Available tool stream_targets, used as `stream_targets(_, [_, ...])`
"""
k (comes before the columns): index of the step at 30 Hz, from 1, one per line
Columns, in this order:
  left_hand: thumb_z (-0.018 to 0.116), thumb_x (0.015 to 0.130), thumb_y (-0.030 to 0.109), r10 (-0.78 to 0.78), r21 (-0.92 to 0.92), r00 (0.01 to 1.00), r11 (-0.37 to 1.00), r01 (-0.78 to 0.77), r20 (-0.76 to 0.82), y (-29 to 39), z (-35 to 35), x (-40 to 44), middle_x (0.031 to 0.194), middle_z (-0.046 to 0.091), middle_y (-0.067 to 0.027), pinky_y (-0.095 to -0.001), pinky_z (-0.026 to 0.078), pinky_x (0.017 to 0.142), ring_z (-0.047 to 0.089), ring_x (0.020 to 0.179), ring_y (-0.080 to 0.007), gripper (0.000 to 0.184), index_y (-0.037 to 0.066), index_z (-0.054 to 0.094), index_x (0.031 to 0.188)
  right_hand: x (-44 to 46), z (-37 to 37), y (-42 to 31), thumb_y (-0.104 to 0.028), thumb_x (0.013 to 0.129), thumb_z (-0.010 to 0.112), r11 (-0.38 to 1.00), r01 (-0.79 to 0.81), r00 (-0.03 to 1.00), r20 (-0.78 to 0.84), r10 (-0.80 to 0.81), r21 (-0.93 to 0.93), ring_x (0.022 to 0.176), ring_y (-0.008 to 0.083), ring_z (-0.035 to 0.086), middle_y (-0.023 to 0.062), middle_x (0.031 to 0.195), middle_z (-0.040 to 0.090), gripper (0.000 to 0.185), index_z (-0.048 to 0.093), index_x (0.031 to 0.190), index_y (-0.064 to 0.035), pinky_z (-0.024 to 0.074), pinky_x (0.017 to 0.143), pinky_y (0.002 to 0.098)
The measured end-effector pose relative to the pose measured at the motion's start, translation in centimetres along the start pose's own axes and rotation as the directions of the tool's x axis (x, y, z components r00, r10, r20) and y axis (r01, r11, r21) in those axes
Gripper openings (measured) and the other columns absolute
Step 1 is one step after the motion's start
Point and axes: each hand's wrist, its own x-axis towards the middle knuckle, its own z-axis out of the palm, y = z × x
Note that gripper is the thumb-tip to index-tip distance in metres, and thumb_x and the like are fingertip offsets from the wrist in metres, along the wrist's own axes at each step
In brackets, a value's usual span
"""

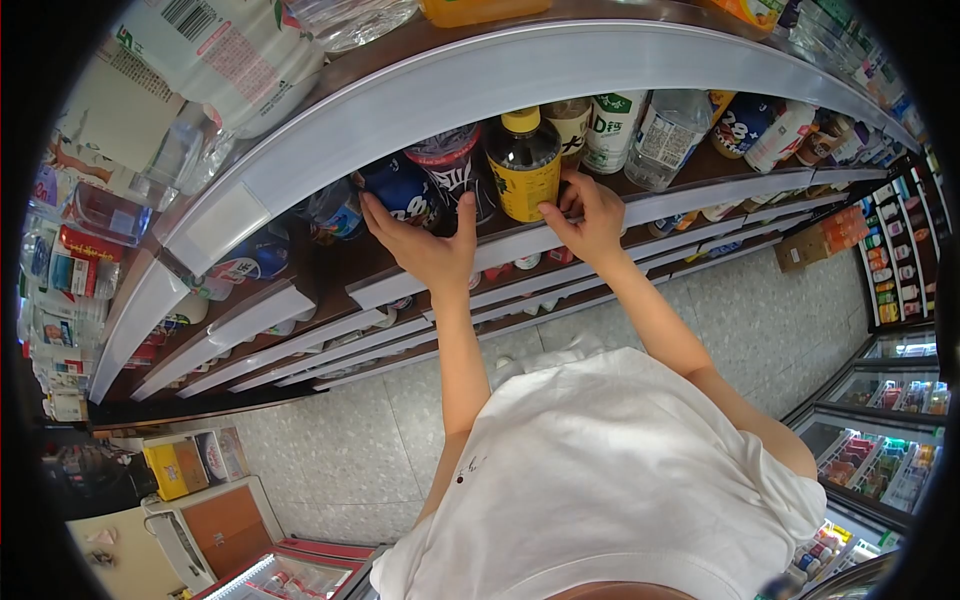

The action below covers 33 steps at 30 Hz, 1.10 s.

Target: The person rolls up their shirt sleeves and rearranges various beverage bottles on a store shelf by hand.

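Observation:
My left hand [430,245] is at the shelf edge, thumb and fingers spread wide. Its fingers reach the blue-labelled bottle [392,190], and its thumb is up against a dark bottle with a pink band [445,150]. My right hand [592,220] has its thumb and curled fingers at the lower right side of a dark drink bottle with a yellow cap and yellow label [525,180]. That bottle stands at the front of the shelf, leaning slightly. Behind my right fingers are a cream-labelled bottle [570,128] and a white-and-green bottle [612,130].
A clear bottle [665,140] and several other drinks continue the row to the right. The curved grey edge of the upper shelf [420,95] overhangs the row. Below are lower shelves, a tiled floor [345,440], cardboard boxes [825,238] and glass-door coolers [860,450].

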Motion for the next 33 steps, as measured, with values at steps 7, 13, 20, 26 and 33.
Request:
stream_targets(7, [0.08, 0.07, 0.048, -0.007, 0.018, 1.0, 1.0, 0.006, 0.018, 0.12, -0.13, 0.04, 0.142, 0.027, -0.0313, -0.0396, 0.048, 0.086, 0.038, 0.128, -0.0433, 0.111, -0.007, 0.019, 0.144, 0.07, -0.12, -0.13, -0.028, 0.073, 0.079, 1.0, 0.003, 1.0, -0.003, -0.003, -0.003, 0.049, 0.0165, 0.053, -0.0011, 0.058, 0.053, 0.042, 0.059, 0.104, -0.007, 0.041, 0.048, 0.0295])
stream_targets(13, [0.08, 0.069, 0.048, -0.035, -0.007, 0.999, 0.999, 0.035, 0.022, 0.22, -0.11, 0.06, 0.142, 0.027, -0.0311, -0.038, 0.049, 0.082, 0.039, 0.127, -0.0429, 0.111, -0.006, 0.019, 0.144, 0.03, -0.07, -0.12, -0.028, 0.073, 0.079, 1.0, 0.007, 1.0, -0.009, -0.007, 0.002, 0.049, 0.0166, 0.053, -0.0011, 0.058, 0.053, 0.042, 0.059, 0.104, -0.0069, 0.0404, 0.047, 0.0298])
stream_targets(20, [0.08, 0.069, 0.048, -0.027, -0.01, 1.0, 1.0, 0.027, 0.015, 0.22, -0.07, 0.13, 0.142, 0.028, -0.032, -0.0406, 0.048, 0.086, 0.037, 0.128, -0.0443, 0.111, -0.006, 0.02, 0.145, -0.14, 0.14, 0.15, -0.029, 0.074, 0.079, 1.0, 0.017, 1.0, -0.009, -0.017, -0.008, 0.05, 0.0166, 0.052, -0.0013, 0.058, 0.052, 0.042, 0.059, 0.103, -0.0065, 0.0397, 0.047, 0.0298])
stream_targets(26, [0.08, 0.069, 0.048, -0.028, -0.024, 0.999, 0.999, 0.028, 0.016, -0.05, 0.02, 0.03, 0.141, 0.028, -0.0333, -0.0493, 0.036, 0.102, 0.033, 0.131, -0.0471, 0.111, -0.007, 0.019, 0.144, -0.22, 0.23, 0.3, -0.03, 0.074, 0.078, 0.999, 0.026, 1.0, -0.016, -0.027, -0.018, 0.05, 0.0168, 0.052, -0.0015, 0.058, 0.051, 0.042, 0.059, 0.104, -0.0067, 0.0398, 0.047, 0.0301])
stream_targets(33, [0.08, 0.073, 0.043, 0.005, -0.022, 1.0, 1.0, -0.005, 0.009, 0.41, -0.12, 0.11, 0.143, 0.028, -0.0308, -0.0456, 0.03, 0.107, 0.031, 0.134, -0.0431, 0.106, -0.008, 0.019, 0.144, -0.07, 0.2, 0.1, -0.03, 0.074, 0.078, 0.999, 0.034, 0.999, -0.024, -0.035, -0.028, 0.05, 0.0169, 0.052, -0.0016, 0.058, 0.051, 0.042, 0.059, 0.104, -0.0073, 0.0392, 0.047, 0.0304])
